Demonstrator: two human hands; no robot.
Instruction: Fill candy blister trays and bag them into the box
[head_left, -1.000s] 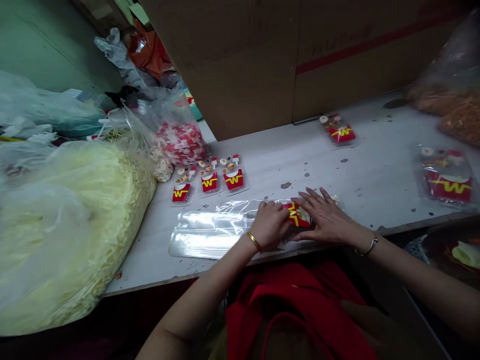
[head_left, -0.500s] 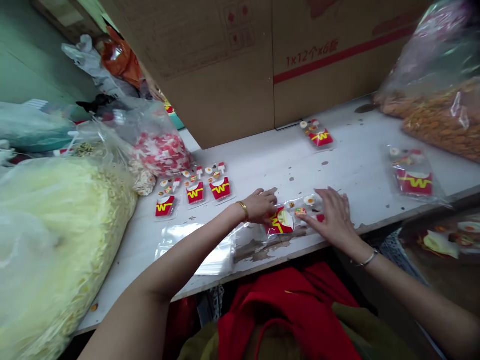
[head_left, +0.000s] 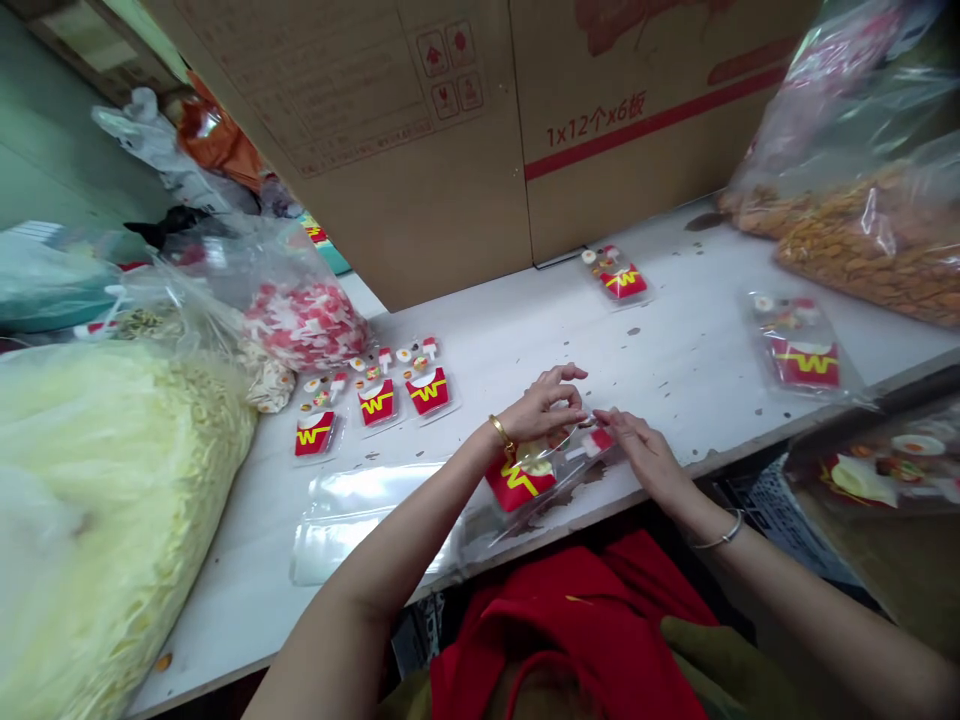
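Illumination is dim and cool; the light source is out of view. The wall (head_left: 45,140) at left carries a greenish cast. The tabletop (head_left: 517,330) reads pale grey; below its front edge, near black. Strong white glare sits on the clear sleeves (head_left: 337,515), with small glints on the clear bag (head_left: 877,245) at right. Print on the carton (head_left: 420,230) is legible. Wide-angle stretch elongates the right forearm (head_left: 825,605); the lower right corner is soft.

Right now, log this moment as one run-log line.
left hand: over red-carton packet | right hand: at packet's end | leftward: flat clear bags, three similar packets
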